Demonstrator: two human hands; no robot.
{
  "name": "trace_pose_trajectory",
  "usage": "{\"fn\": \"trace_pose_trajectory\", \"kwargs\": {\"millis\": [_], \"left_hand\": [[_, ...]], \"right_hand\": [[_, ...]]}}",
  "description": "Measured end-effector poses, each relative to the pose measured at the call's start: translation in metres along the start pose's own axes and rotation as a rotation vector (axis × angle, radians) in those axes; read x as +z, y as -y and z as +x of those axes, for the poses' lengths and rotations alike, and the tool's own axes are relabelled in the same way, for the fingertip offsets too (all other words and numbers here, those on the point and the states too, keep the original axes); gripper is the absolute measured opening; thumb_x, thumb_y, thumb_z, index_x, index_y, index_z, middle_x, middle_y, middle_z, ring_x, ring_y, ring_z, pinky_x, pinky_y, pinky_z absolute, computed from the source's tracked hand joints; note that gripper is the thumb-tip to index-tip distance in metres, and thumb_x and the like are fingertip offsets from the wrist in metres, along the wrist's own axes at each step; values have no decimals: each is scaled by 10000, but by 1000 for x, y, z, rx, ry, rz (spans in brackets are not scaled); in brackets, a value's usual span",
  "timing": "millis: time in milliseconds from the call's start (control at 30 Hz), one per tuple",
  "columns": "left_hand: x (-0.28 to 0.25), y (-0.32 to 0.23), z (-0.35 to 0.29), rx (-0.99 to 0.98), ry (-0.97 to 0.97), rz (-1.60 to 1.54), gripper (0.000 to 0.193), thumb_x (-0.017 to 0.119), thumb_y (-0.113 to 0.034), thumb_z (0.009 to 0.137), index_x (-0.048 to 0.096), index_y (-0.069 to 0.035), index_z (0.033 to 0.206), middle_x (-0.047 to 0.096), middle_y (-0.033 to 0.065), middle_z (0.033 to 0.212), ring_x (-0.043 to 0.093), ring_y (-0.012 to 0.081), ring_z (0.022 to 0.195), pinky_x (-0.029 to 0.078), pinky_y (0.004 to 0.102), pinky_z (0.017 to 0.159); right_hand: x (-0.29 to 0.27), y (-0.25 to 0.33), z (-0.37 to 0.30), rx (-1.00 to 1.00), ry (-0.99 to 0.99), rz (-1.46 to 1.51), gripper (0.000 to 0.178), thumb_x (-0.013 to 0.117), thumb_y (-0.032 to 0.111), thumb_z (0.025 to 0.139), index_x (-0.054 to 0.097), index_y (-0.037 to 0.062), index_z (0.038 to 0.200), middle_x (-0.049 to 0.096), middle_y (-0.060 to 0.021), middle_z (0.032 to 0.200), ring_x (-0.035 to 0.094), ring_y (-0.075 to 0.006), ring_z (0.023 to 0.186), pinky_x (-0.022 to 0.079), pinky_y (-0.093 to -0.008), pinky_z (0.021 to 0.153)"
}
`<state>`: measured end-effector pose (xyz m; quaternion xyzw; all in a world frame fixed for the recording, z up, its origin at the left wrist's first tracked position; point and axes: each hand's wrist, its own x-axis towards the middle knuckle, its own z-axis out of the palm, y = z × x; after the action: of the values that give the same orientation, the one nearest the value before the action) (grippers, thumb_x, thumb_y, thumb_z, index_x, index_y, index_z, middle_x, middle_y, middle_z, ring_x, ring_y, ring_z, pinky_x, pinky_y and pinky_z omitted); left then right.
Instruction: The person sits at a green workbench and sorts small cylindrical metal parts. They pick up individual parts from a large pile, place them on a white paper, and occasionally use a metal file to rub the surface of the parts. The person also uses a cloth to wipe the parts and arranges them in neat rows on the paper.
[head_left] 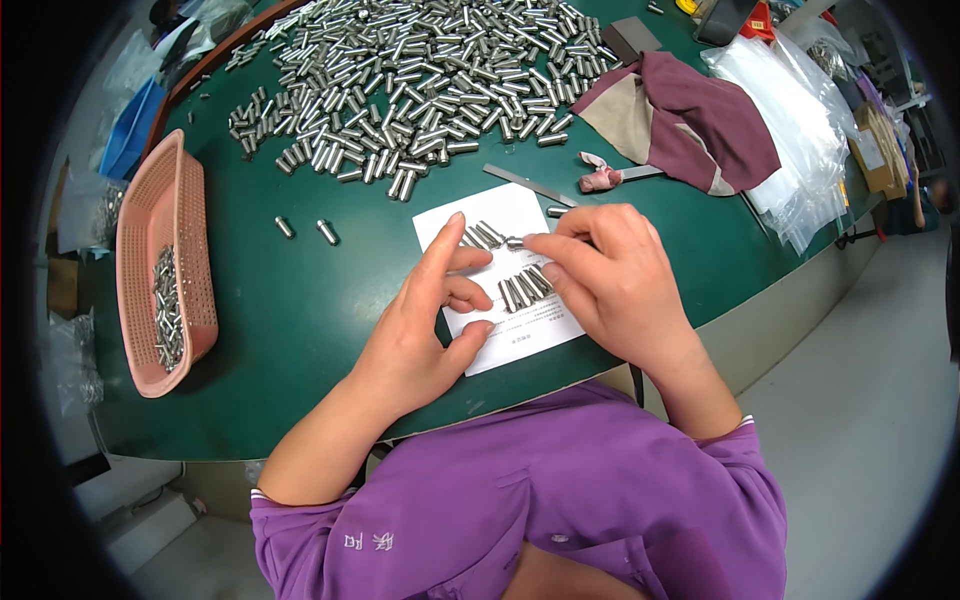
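Note:
My left hand is open, its fingers spread and curved around the left side of a printed white sheet. Two groups of small, shiny metal pins lie on that sheet: an upper group and a lower row set side by side. At the sheet's right side, my right hand has its fingers bent inward, with a short metal pin at the index fingertip. Its thumb tip is beside the lower row. Part of that row's right end is hidden by the thumb.
A big heap of metal pins covers the far side of the green table. A pink basket holding smaller pins stands left. Two loose pins, a flat metal strip, a maroon cloth and clear plastic bags lie around.

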<state>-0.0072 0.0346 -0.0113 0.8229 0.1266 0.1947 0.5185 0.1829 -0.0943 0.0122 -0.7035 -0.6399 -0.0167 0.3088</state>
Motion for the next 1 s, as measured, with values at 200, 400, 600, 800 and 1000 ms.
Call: {"fn": "trace_pose_trajectory", "kwargs": {"millis": [200, 400, 600, 800, 1000], "left_hand": [[1, -1, 0, -27, 17, 11, 969, 695, 128, 765, 171, -47, 1561, 574, 192, 1265, 643, 189, 912, 524, 328, 839], [1, 0, 0, -17, 4, 14, 951, 681, 144, 760, 197, -45, 1556, 581, 187, 1258, 642, 185, 917, 518, 318, 830], [0, 1, 0, -10, 0, 36, 931, 676, 141, 765, 212, -40, 1551, 586, 186, 1244, 643, 186, 911, 519, 314, 826], [-1, 1, 0, -21, 4, 13, 927, 671, 137, 770, 207, -38, 1553, 588, 179, 1227, 641, 184, 918, 519, 314, 833], [-1, 0, -2, -30, -3, 26, 911, 678, 118, 782, 215, -35, 1551, 592, 177, 1217, 642, 186, 913, 525, 322, 837]], "right_hand": [[-6, -17, -11, 82, 36, 104, 243, 655, 5, 801, 686, 89, 1026, 643, -74, 925, 595, -295, 882, 487, -412, 769], [-18, -25, -6, 85, -127, 0, 237, 657, -16, 787, 683, 79, 1002, 647, -72, 921, 594, -300, 862, 489, -404, 746], [-25, -36, -5, 114, -124, -113, 208, 717, 33, 758, 695, 100, 954, 622, -41, 937, 587, -273, 901, 487, -391, 774], [-2, -32, 8, 92, -58, -172, 201, 746, 76, 739, 694, 94, 933, 589, -39, 982, 573, -262, 952, 473, -396, 815], [-24, -20, -3, 122, 35, -34, 201, 770, 105, 718, 690, 94, 901, 557, -40, 925, 550, -254, 916, 450, -386, 782]]}}
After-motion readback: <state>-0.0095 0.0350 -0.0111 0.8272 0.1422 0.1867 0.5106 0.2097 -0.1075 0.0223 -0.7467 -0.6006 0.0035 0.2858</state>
